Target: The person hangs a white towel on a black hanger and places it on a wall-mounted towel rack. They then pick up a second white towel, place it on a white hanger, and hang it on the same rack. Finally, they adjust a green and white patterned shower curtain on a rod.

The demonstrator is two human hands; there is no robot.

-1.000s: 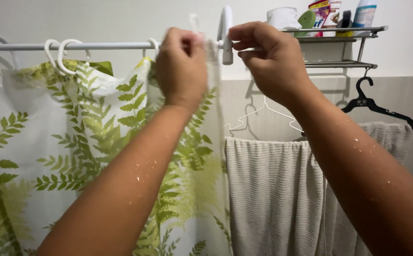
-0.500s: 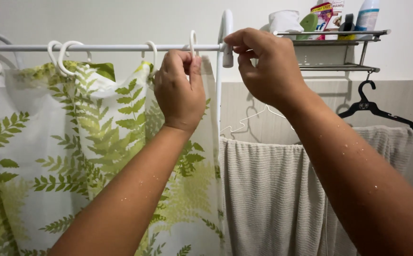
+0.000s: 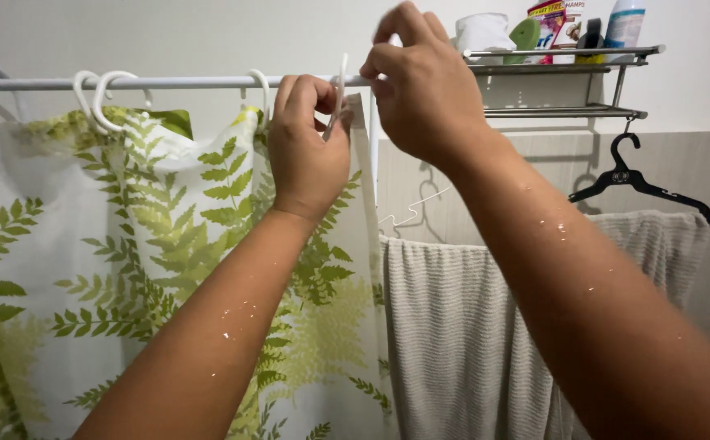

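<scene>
1. Left hand (image 3: 306,155): one; closed in a pinch on the top hem of the white shower curtain with green fern print (image 3: 167,269), just under the rod, with the white plastic curtain ring (image 3: 341,85) rising between its fingertips
2. Right hand (image 3: 424,90): one; fingers drawn together at the rod at 2 o'clock from the left hand; what its grip holds is hidden by the fingers, so I cannot tell
3. Thin white metal curtain rod (image 3: 192,81): one; runs level from the left edge to behind the right hand
4. Curtain rings on the rod: four counted, two close together at far left, one just left of the left hand, one at its fingertips; a further loop at the left edge is partly cut off
5. Risk: the ring looks only half seated; a loosened pinch could let the hem corner drop and sag
6. Risk: a hard pull might tear the hem hole or shift the rod
7. Metal wire wall shelf (image 3: 567,110): one, at 3 o'clock from the right hand; several bottles on it could topple if knocked
8. Black plastic hanger (image 3: 640,183): one
9. Grey ribbed towel (image 3: 461,326): one, hanging at lower right
</scene>
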